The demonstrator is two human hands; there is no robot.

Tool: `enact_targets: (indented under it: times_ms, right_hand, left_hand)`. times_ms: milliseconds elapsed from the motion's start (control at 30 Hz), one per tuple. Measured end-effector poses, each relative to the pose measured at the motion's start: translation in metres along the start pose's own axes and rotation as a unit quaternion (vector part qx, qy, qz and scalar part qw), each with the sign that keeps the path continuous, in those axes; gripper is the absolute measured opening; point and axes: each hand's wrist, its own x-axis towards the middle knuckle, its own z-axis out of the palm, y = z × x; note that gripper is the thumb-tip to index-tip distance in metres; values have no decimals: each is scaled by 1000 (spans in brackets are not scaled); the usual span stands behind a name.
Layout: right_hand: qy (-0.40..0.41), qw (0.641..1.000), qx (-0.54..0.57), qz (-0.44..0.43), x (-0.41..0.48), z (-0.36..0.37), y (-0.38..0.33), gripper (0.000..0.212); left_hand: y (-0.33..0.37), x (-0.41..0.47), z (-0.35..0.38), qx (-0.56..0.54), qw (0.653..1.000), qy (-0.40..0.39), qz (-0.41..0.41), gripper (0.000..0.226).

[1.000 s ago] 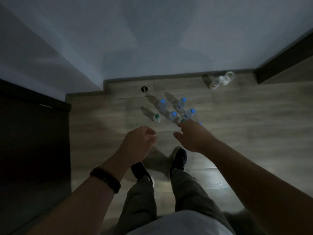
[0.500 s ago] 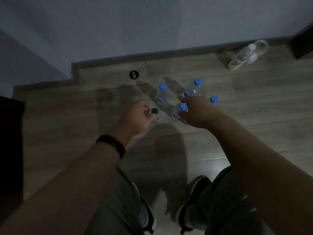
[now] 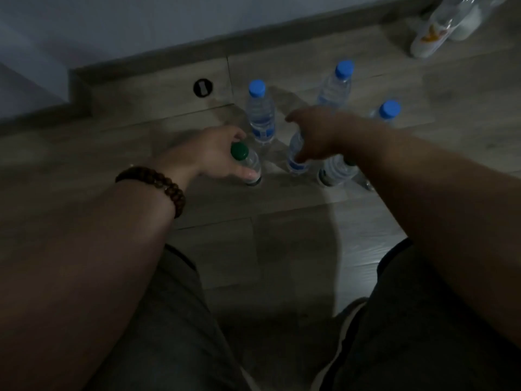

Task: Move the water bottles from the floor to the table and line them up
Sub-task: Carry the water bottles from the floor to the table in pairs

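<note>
Several small water bottles stand close together on the wooden floor (image 3: 282, 238) near the wall. My left hand (image 3: 208, 153) grips the green-capped bottle (image 3: 240, 151), fingers and thumb wrapped round its body. My right hand (image 3: 318, 134) comes down over the top of a blue-labelled bottle (image 3: 296, 162) and holds it; its cap is hidden. Another clear bottle (image 3: 335, 172) stands half hidden under my right wrist. Three blue-capped bottles stand behind: one (image 3: 259, 114) between my hands, one (image 3: 335, 86) farther back, one (image 3: 389, 110) on the right.
A white bottle with an orange label (image 3: 428, 38) and a clear jar (image 3: 465, 21) lie by the skirting board at the top right. A round black floor fitting (image 3: 203, 87) sits left of the bottles. My bent legs (image 3: 169, 320) fill the bottom.
I have crouched lower and closer to the bottles. My left hand has closed round the green-capped bottle, and my right hand has dropped over the blue-labelled one.
</note>
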Motion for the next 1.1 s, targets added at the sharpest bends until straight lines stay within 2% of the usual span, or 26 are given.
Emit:
enact_targets:
  times_ms: [100, 200, 367, 467, 567, 967, 1100]
  right_hand:
    - [-18, 1000, 3, 19, 3, -1, 8, 100]
    - [-18, 999, -1, 27, 11, 5, 15, 98]
    - [7, 999, 19, 26, 22, 14, 17, 81]
    - [17, 1000, 14, 23, 22, 16, 17, 76]
    - [37, 999, 28, 15, 22, 19, 18, 68]
    - [46, 999, -21, 3, 17, 14, 7, 61]
    - [41, 999, -33, -13, 6, 7, 2, 61]
  left_hand:
    - [-10, 3, 6, 11, 999, 27, 16, 91]
    - [-17, 12, 12, 34, 999, 18, 18, 78]
    - [-17, 22, 22, 28, 999, 22, 41, 60]
    - [-17, 20, 26, 1, 998, 37, 51, 57]
    - [-21, 20, 28, -22, 997, 44, 57, 42]
    - [-20, 21, 28, -35, 998, 41, 38, 47]
    - [-8, 18, 22, -4, 998, 28, 62, 47]
